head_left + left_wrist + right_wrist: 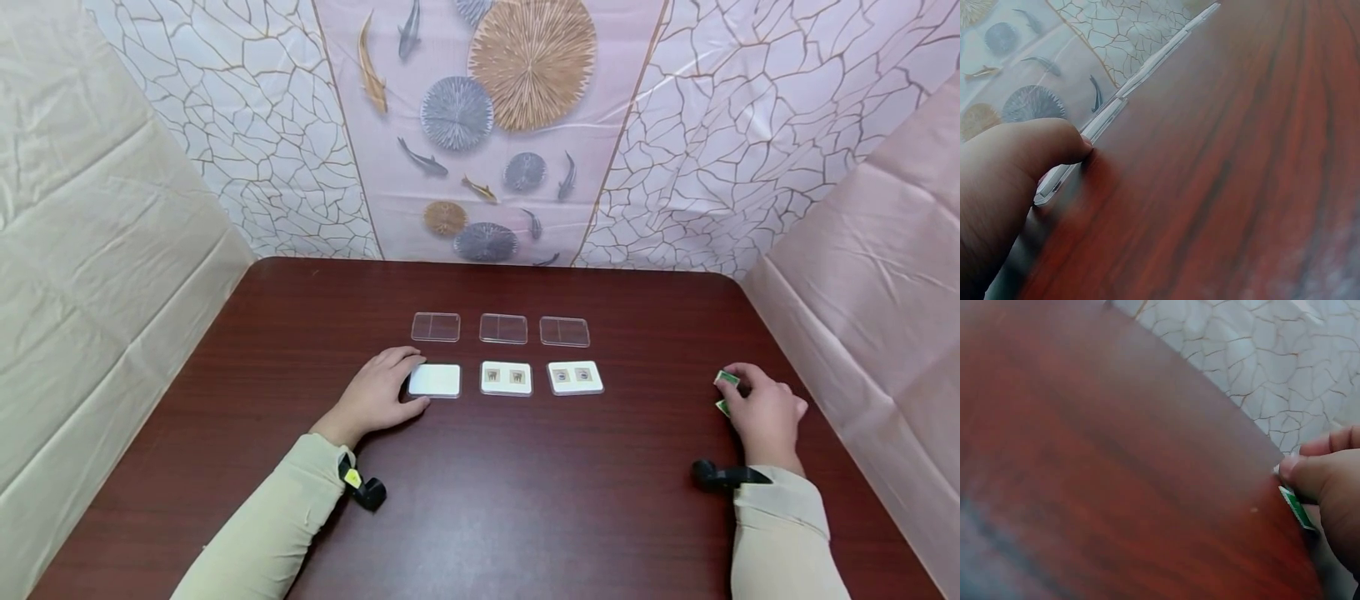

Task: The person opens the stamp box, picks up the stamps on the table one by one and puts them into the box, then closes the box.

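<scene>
My left hand (378, 392) grips a flat clear case with a blank white insert (435, 381) by its left end, thumb at the near edge and fingers at the far edge. The thumb (1063, 144) touches the case's rim in the left wrist view. Over at the right side of the table, my right hand (765, 412) pinches a small green-bordered stamp-like piece (727, 378) between thumb and fingertips. A second green piece (723, 407) lies beside the thumb, partly hidden by the hand; a green piece (1296, 507) also shows below the thumb in the right wrist view.
Two more white-lined cases, a middle one (506, 390) and a right one (576, 389), each hold two small square pictures. Behind them lie three clear lids, left (435, 327), middle (503, 328) and right (564, 332). Cloth walls surround the dark wooden table (525, 483).
</scene>
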The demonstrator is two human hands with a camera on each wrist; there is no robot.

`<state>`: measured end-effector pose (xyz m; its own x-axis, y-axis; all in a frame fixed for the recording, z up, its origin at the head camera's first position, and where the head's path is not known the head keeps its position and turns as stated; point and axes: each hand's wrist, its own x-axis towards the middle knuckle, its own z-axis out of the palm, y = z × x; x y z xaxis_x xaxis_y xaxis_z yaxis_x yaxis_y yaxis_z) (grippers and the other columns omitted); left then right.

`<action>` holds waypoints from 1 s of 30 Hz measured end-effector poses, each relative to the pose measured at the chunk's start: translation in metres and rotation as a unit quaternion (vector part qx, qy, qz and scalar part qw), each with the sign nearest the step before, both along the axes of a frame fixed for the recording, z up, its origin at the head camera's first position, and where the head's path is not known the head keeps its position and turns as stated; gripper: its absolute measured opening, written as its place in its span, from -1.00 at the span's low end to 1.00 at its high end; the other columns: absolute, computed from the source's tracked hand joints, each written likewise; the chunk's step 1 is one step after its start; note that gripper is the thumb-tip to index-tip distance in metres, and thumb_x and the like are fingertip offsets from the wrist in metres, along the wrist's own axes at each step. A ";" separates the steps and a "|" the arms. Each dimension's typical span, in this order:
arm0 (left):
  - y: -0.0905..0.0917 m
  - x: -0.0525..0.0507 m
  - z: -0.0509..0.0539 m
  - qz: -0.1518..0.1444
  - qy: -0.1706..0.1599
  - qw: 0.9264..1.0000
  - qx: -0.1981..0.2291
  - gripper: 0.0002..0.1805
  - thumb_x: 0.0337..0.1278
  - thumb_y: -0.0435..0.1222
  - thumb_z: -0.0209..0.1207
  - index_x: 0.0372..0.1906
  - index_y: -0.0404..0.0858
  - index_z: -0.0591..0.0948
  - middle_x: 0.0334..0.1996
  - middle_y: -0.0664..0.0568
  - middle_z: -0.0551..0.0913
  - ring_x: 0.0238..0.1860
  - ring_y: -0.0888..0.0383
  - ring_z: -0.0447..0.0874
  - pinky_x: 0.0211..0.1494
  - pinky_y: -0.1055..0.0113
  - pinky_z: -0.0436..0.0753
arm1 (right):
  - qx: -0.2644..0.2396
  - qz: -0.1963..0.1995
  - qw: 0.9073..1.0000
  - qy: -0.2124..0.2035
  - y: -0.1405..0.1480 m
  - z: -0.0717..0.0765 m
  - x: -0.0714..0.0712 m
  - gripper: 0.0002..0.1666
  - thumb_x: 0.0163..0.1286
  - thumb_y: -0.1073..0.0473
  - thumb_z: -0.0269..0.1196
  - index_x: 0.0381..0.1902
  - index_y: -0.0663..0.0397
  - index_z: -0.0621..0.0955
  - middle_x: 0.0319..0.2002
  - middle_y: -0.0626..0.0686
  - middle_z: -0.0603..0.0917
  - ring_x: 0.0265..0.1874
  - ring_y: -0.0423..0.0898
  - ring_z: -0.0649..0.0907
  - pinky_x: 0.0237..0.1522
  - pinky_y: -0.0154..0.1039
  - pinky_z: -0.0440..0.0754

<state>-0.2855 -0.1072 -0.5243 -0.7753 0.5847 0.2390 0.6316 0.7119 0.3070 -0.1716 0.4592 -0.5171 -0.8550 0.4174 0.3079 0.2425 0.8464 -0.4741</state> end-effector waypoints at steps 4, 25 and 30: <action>0.001 0.001 0.001 -0.003 0.011 1.000 0.006 -0.29 0.04 0.04 0.32 0.26 -0.28 0.57 0.24 -0.10 0.53 0.29 -0.07 0.45 0.35 -0.05 0.41 | 0.006 0.011 0.999 0.029 -0.009 0.000 -0.006 -0.73 0.41 0.14 0.33 0.01 0.11 0.64 -0.24 0.28 0.70 -0.20 0.30 0.54 0.03 0.34 0.16; 0.001 0.002 -0.001 0.000 0.012 1.000 0.015 -0.31 0.04 0.03 0.30 0.25 -0.28 0.57 0.23 -0.12 0.53 0.28 -0.08 0.45 0.34 -0.07 0.41 | -0.218 0.065 0.956 0.185 -0.122 -0.007 -0.057 -0.82 0.30 0.33 0.32 -0.13 0.18 0.64 -0.38 -0.10 0.64 -0.42 -0.33 0.53 -0.32 -0.49 0.43; 0.001 0.000 -0.002 0.001 0.016 1.000 0.013 -0.31 0.05 0.03 0.29 0.25 -0.27 0.56 0.24 -0.12 0.53 0.29 -0.09 0.44 0.34 -0.08 0.41 | -0.223 0.113 0.948 0.197 -0.158 -0.005 -0.069 -0.73 0.30 0.40 0.30 -0.04 0.17 0.72 -0.32 0.15 0.68 -0.41 -0.32 0.51 -0.34 -0.50 0.43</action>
<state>-0.2859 -0.1062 -0.5264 -0.7673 0.5773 0.2791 0.6409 0.7049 0.3039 -0.2408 0.3011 -0.5225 -0.7932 0.4013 0.4580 -0.1917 0.5493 -0.8133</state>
